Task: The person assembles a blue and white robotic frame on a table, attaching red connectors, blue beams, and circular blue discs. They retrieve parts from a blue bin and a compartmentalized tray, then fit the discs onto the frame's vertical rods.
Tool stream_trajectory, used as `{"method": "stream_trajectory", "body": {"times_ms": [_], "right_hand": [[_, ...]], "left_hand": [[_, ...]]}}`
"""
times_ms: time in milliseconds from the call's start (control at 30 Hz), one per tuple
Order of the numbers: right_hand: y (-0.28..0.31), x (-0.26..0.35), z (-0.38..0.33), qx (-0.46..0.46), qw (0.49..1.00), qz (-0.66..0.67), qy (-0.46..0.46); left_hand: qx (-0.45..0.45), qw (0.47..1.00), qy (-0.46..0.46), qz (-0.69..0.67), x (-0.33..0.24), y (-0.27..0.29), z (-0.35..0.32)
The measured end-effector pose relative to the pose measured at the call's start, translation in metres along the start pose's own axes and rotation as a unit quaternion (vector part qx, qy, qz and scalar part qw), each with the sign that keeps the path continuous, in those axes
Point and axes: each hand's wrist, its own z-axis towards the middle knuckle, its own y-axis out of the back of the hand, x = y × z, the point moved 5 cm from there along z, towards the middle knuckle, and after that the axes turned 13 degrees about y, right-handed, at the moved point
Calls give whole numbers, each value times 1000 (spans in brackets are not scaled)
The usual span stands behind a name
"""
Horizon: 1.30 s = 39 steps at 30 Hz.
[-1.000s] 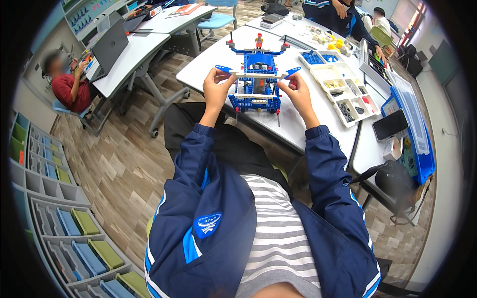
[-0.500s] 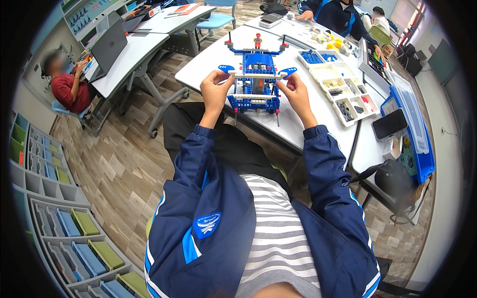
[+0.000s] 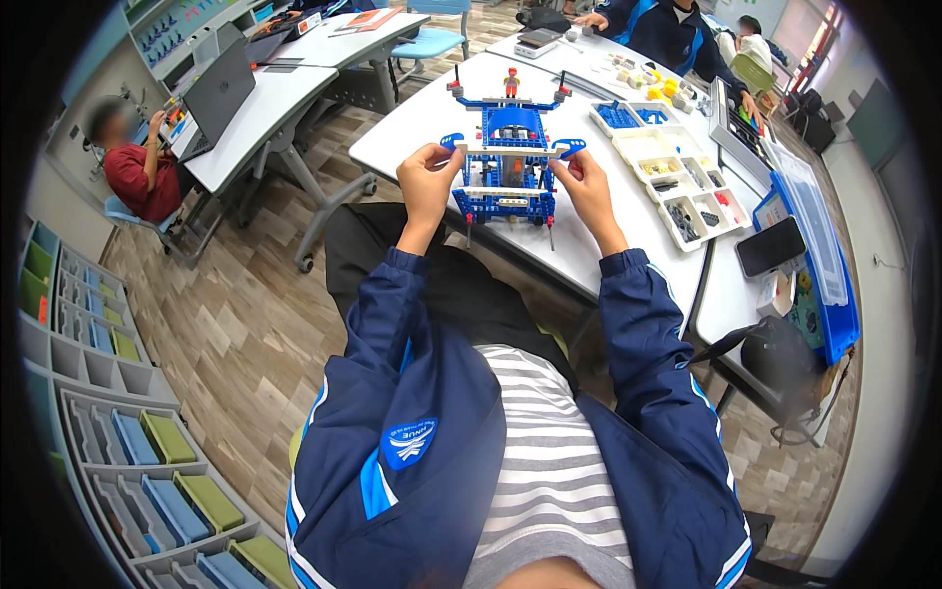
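Blue brick model (image 3: 511,169) sat between the 2 hands, on the white table (image 3: 633,221). Left hand (image 3: 428,191) pinched the left end of its white crossbeam (image 3: 505,150); right hand (image 3: 591,196) pinched the opposite end, exact finger contact too small to tell. 2-ended grip likely kept the beam level. Parts tray (image 3: 643,147) lay right of the right hand, probably for reach; phone (image 3: 770,245) farther right.

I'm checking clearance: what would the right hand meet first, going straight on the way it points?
The right hand would probably meet the blue, holed plastic wing piece it touches or nearly touches; depth is unclear.
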Motion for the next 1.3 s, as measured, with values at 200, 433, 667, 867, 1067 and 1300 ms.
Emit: {"method": "stream_trajectory", "body": {"times_ms": [200,433,667,867,1067,1300], "right_hand": [[2,0,-2,-2,1000,-4,-9],[1,-6,-1,-18,999,-38,-8],[3,-11,1,21,999,9,-42],[2,-9,3,38,971,189,-140],[2,-7,3,42,972,182,-141],[18,-15,2,-22,968,188,-168]], "left_hand": [[-25,998,-14,57,-4,1,0],[-34,997,-9,69,-11,1,-2],[26,999,25,-16,11,-5,5],[120,977,136,-117,33,-7,12],[159,979,79,-104,28,-11,11],[66,988,119,-72,26,-4,0]]}}
